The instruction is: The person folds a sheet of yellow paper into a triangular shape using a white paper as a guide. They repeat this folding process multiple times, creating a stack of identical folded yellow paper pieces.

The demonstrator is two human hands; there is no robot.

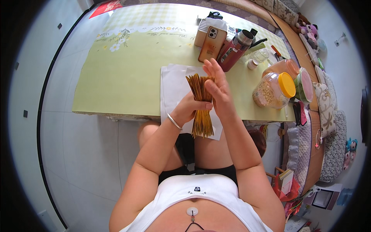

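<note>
My left hand [190, 109] grips the middle of a thick bundle of thin golden-brown sticks [200, 89], held upright over white paper sheets [173, 83] at the near edge of a table. The bundle fans out above and below the fist. My right hand [217, 86] lies flat against the bundle's right side, fingers straight and pointing away from me. A silver bangle [174, 121] circles my left wrist.
A pale green tablecloth [123, 65] covers the table. Behind the hands stand a phone in an orange case [211, 43] and a dark red flask [235, 51]. To the right lie a yellow-lidded clear jar [273, 89] and further jars. A cushioned bench [326, 116] runs along the right.
</note>
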